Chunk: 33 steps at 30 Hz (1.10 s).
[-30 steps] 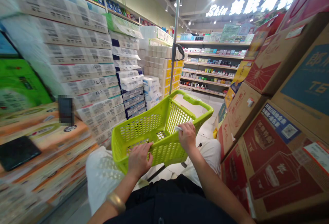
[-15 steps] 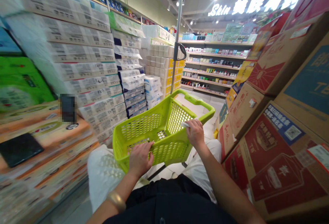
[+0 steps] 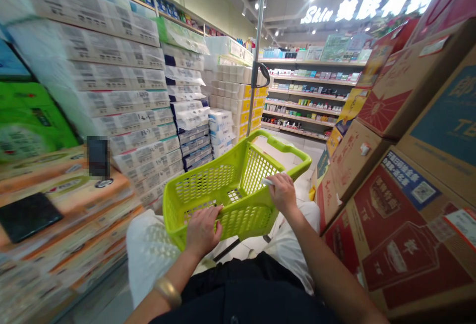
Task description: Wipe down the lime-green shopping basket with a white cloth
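A lime-green shopping basket point(image 3: 238, 225) with perforated walls stands tilted in front of my lap, between my knees. My left hand point(image 3: 203, 230) has its fingers curled over the near rim, the thumb down on the outer wall. Farther right, my right hand point(image 3: 281, 190) is closed around a white wipe or tissue point(image 3: 267, 181), pressed to the rim near the handle. Only a small white edge sticks out past the fingers. The raised green handle point(image 3: 275, 140) is at the basket's far right end. Through the basket's openings, no goods show inside.
A metal pole point(image 3: 256, 46) with a dark grip rises behind the basket. Stacked paper packs point(image 3: 126, 76) line the left side; a black flat object point(image 3: 29, 216) lies on orange packs. Cardboard cartons point(image 3: 405, 244) close off the right. Stocked shelves point(image 3: 305, 93) stand ahead.
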Available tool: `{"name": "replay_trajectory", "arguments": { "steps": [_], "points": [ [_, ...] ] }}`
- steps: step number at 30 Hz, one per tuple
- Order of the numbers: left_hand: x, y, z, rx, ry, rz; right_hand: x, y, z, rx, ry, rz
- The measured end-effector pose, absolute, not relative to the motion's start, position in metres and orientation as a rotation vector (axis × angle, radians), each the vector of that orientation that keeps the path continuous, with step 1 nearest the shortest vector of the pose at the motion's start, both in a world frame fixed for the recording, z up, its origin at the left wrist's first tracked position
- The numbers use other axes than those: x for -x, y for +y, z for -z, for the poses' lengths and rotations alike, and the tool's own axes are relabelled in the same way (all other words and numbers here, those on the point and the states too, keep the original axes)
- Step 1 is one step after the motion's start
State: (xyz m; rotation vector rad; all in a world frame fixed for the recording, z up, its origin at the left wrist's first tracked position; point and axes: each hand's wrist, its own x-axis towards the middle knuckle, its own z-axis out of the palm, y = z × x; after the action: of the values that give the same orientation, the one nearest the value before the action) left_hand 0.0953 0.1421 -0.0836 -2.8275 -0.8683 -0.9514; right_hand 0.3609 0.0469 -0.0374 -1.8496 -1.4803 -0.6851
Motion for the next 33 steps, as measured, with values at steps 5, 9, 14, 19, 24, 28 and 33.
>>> {"name": "replay_trajectory", "arguments": {
  "steps": [5, 9, 14, 19, 24, 28, 33],
  "points": [
    [-0.099, 0.144, 0.082, 2.865, -0.847, 0.917, -0.419, 0.041, 0.019, 1.904, -1.277, 0.835],
    [-0.106, 0.150, 0.079, 2.942, -0.839, 0.856, -0.444, 0.042, 0.008, 1.973, -1.222, 0.839],
    [-0.115, 0.164, 0.078, 2.987, -0.866, 0.794, -0.451, 0.041, 0.004, 2.028, -1.229, 0.841],
    [-0.112, 0.182, 0.078, 2.999, -0.749, 0.857, -0.444, 0.031, 0.008, 2.016, -1.193, 0.899],
    [-0.105, 0.192, 0.079, 2.992, -0.626, 0.854, -0.438, 0.011, 0.013, 1.969, -1.223, 0.955],
    [-0.106, 0.193, 0.086, 2.932, -0.658, 0.846, -0.446, -0.003, 0.013, 1.981, -1.152, 0.996],
    [-0.119, 0.194, 0.094, 2.835, -0.851, 0.782, -0.460, -0.011, 0.007, 1.981, -1.065, 1.041]
  ]
}}
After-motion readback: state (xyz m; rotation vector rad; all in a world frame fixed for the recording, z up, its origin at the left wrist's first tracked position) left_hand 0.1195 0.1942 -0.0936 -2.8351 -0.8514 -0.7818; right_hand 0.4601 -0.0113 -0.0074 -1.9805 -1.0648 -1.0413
